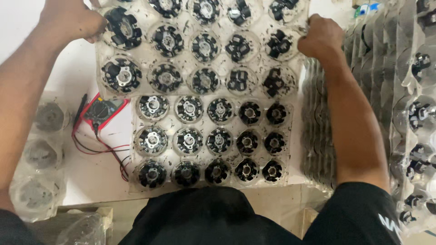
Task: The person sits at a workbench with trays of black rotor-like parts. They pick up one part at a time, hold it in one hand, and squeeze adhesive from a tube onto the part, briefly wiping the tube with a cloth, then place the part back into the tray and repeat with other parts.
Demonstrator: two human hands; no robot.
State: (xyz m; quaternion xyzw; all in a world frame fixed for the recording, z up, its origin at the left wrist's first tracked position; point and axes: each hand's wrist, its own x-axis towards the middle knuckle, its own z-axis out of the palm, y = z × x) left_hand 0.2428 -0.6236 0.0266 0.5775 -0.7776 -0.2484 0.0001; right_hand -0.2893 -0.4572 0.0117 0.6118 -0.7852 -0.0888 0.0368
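Observation:
My left hand (70, 19) grips the left edge of a clear plastic blister tray (102, 68) at the top of the view. My right hand (321, 36) grips the same tray's right edge. This upper tray holds several round black parts with metal centres (121, 75) in its pockets. It is lifted and overlaps the far edge of a second clear tray (133, 149) lying on the white table, which also holds several black round parts (188, 140).
A red multimeter (103, 109) with red and black leads (106, 152) lies left of the lower tray. Stacks of clear trays (377, 59) stand on the right. More clear trays (38, 154) sit at the left. My dark-clothed torso fills the bottom.

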